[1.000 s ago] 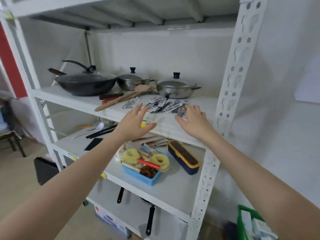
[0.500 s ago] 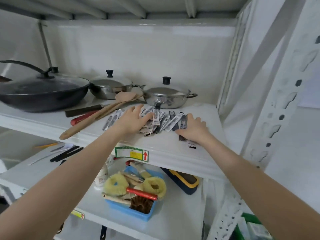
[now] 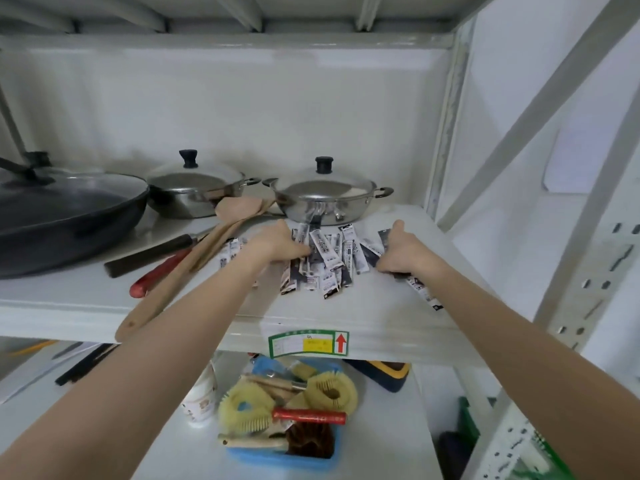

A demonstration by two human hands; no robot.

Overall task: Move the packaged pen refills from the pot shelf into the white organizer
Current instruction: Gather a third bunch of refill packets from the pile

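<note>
Pen refill packets [image 3: 322,261] lie fanned on the pot shelf [image 3: 363,306], between 2 hands that close in from either side.

Most packets run front to back, long axes pointing toward the steel pot [image 3: 325,199] behind them, so the pile is narrow across and sits directly between the wrists. The left hand [image 3: 277,245] lies palm-down on the pile's left edge, fingers curled over several packets; the right hand [image 3: 401,252] curls over the right edge, thumb raised, with dark packets under its fingers and 1 packet [image 3: 420,292] trailing toward the shelf front. Whether either hand has a firm pinch I cannot tell. Both are equally near, so a 2-handed squeeze inward looks likely. No white organizer is in view.
</note>
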